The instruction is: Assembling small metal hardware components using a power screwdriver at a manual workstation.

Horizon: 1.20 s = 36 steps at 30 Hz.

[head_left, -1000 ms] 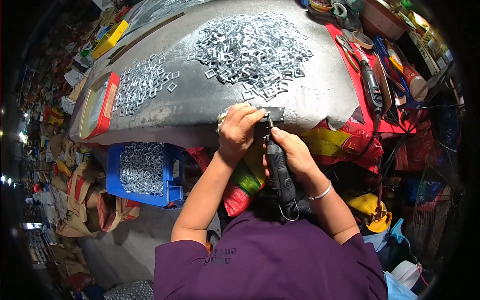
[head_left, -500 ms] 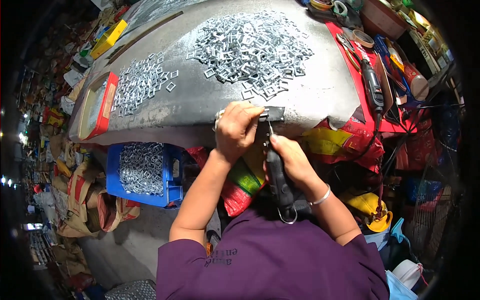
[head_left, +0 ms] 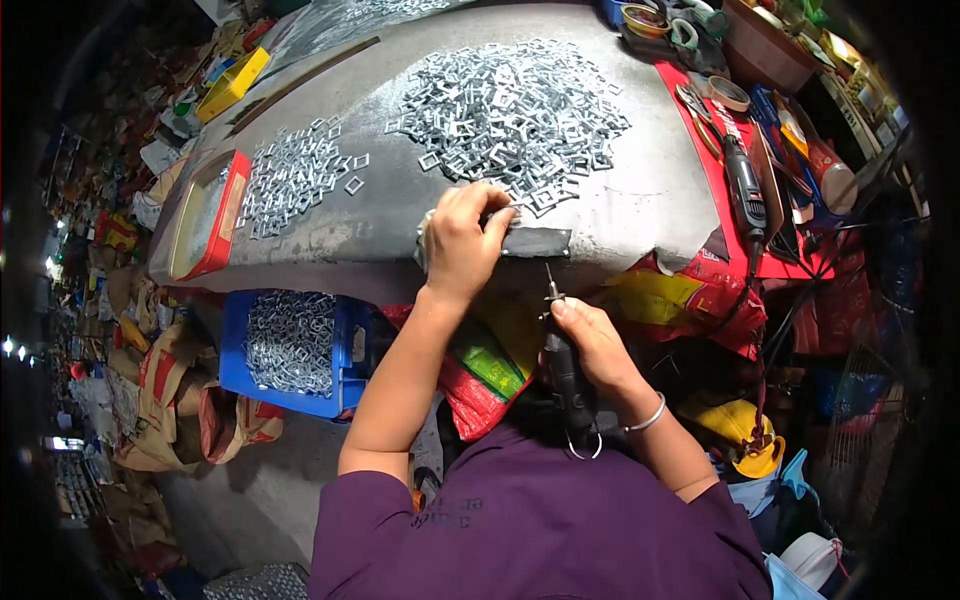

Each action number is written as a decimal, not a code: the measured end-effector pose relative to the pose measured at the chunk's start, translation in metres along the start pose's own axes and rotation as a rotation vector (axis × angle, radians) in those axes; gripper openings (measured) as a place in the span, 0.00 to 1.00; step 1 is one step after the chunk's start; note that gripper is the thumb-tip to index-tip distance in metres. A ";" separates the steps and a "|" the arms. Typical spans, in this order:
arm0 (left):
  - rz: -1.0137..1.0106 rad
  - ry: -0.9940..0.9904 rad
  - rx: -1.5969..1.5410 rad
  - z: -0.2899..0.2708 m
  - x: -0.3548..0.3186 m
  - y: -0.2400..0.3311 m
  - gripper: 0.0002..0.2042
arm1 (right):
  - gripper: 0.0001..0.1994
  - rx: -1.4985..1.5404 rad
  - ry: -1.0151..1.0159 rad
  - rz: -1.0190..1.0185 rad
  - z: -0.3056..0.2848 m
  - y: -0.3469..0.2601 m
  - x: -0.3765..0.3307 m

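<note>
My right hand [head_left: 597, 347] is wrapped round a black rotary tool [head_left: 571, 388]. Its thin metal bit points away from me, just short of the table edge. My left hand [head_left: 463, 238] rests at the table's near edge with thumb and fingertips pinched together. Whatever those fingertips hold is too small to make out. They are at the near side of a large heap of small silvery square metal frames [head_left: 510, 120]. Beside that hand, a dark strip [head_left: 540, 243] lies along the edge, under the tool's bit.
Looser metal frames [head_left: 295, 175] lie at left, beside a red-rimmed box [head_left: 233, 212]. Below stands a blue crate [head_left: 232, 365] full of frames. On the right, a second rotary tool [head_left: 743, 185] and pliers [head_left: 698, 112] lie on red sheeting. A yellow tray [head_left: 233, 85] sits far left.
My right hand has drawn the rotary tool back toward me, away from the dark strip. My left hand has moved slightly left and away from me, its fingertips now by the heap.
</note>
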<state>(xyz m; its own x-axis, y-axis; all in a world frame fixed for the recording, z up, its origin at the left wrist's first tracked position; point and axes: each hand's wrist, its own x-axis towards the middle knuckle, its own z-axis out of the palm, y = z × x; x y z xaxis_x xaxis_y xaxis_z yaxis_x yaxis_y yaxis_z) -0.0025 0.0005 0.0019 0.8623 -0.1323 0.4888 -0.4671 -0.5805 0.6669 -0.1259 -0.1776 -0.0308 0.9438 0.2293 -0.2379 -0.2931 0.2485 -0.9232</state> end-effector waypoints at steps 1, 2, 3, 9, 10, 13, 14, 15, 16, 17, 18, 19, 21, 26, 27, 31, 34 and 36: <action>0.000 -0.004 -0.005 0.002 -0.006 0.002 0.06 | 0.15 0.006 -0.003 0.022 -0.002 -0.004 0.000; 0.133 0.019 -0.086 0.005 -0.011 0.004 0.06 | 0.16 0.012 -0.004 0.045 -0.004 -0.008 0.000; 0.265 0.043 -0.168 0.009 -0.015 0.004 0.07 | 0.17 0.018 -0.006 0.067 -0.007 -0.010 0.001; 0.452 0.129 -0.168 0.020 -0.033 -0.015 0.12 | 0.19 0.110 -0.047 0.132 0.000 -0.007 0.019; 0.462 0.127 -0.163 0.021 -0.033 -0.016 0.13 | 0.20 0.126 -0.037 0.147 0.002 -0.009 0.021; 0.493 0.121 -0.146 0.022 -0.034 -0.018 0.14 | 0.21 0.173 -0.008 0.192 0.007 -0.019 0.022; 0.491 0.121 -0.147 0.022 -0.035 -0.019 0.14 | 0.21 0.173 -0.007 0.194 0.007 -0.022 0.022; 0.492 0.122 -0.135 0.022 -0.036 -0.020 0.14 | 0.20 0.167 -0.008 0.192 0.008 -0.025 0.021; 0.492 0.124 -0.123 0.022 -0.037 -0.020 0.14 | 0.20 0.162 -0.009 0.190 0.008 -0.028 0.020; 0.492 0.126 -0.111 0.022 -0.038 -0.021 0.14 | 0.19 0.156 -0.010 0.188 0.009 -0.030 0.019; 0.492 0.128 -0.099 0.022 -0.039 -0.022 0.14 | 0.19 0.150 -0.011 0.186 0.009 -0.031 0.019; 0.492 0.128 -0.099 0.022 -0.038 -0.021 0.14 | 0.19 0.149 -0.012 0.186 0.010 -0.030 0.019; 0.494 0.135 -0.098 0.023 -0.038 -0.020 0.14 | 0.19 0.154 -0.013 0.144 0.012 -0.028 0.019; 0.487 0.126 -0.099 0.022 -0.038 -0.018 0.14 | 0.20 0.143 -0.022 0.066 0.019 -0.018 0.025; 0.485 0.120 -0.100 0.022 -0.037 -0.017 0.14 | 0.20 0.135 -0.026 0.047 0.020 -0.016 0.026; 0.479 0.122 -0.106 0.022 -0.037 -0.018 0.14 | 0.19 0.125 -0.017 0.076 0.020 -0.017 0.029; 0.477 0.133 -0.104 0.019 -0.037 -0.019 0.13 | 0.18 0.102 0.007 0.132 0.018 -0.022 0.027; 0.425 0.114 -0.088 0.012 -0.033 -0.018 0.12 | 0.17 0.085 0.009 0.136 0.011 -0.017 0.026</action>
<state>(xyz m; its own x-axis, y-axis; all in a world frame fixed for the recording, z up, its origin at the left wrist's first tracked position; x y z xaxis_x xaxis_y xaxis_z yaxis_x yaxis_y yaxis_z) -0.0203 0.0056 -0.0336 0.5653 -0.2519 0.7855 -0.7945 -0.4223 0.4363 -0.0981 -0.1658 -0.0179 0.8957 0.2578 -0.3622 -0.4299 0.2941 -0.8536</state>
